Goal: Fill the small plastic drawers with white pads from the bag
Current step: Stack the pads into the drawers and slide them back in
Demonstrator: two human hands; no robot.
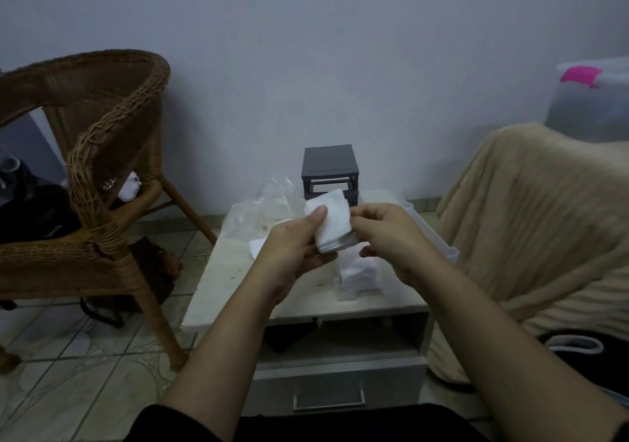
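Note:
My left hand (292,247) grips a stack of white pads (335,224) above the small table, thumb pressed on its face. My right hand (391,237) pinches the stack's right edge. Below them a clear small drawer (357,276) sits on the table with white pads inside. The clear plastic bag (265,207) lies crumpled at the table's back left. A dark grey drawer frame (329,167) stands at the back, its slots open at the front. A second clear drawer (432,234) rests along the right edge.
The low white table (235,281) has a shelf and a handled drawer (328,400) beneath. A wicker chair (102,176) stands to the left, a beige blanket-covered seat (531,224) to the right with a plastic tub (592,101) on top.

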